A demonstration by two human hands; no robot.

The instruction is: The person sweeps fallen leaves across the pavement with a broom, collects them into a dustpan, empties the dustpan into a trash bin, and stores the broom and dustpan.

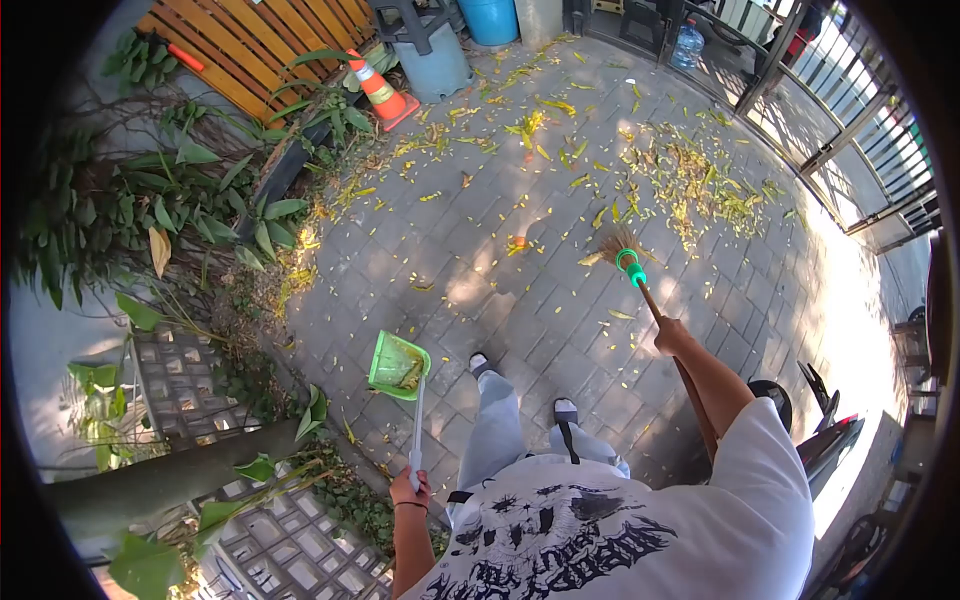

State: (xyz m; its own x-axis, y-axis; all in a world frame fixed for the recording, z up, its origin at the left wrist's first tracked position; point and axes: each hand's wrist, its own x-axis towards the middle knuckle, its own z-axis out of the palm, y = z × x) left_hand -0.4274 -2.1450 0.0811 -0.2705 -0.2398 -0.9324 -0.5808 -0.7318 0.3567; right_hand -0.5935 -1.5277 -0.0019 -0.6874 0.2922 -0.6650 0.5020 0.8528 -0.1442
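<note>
My left hand (409, 489) is closed around the grey handle of a green dustpan (399, 365). The pan hangs near the paving to the left of my feet, with some leaf litter in it. My right hand (675, 337) grips the wooden stick of a broom (630, 262) with a bright green collar. Its brown bristles are at the paving, ahead and to the right. Past the bristles lies a patch of yellow and green fallen leaves (690, 185). More leaves are scattered singly over the grey paving (450, 300).
An orange traffic cone (381, 92) stands beside a grey bin (430, 65) and wooden slats (225, 60). Plants (190, 200) line the left edge. A metal gate (840, 120) and a water bottle (689, 45) are at the far right. A motorcycle (830, 440) is close on my right.
</note>
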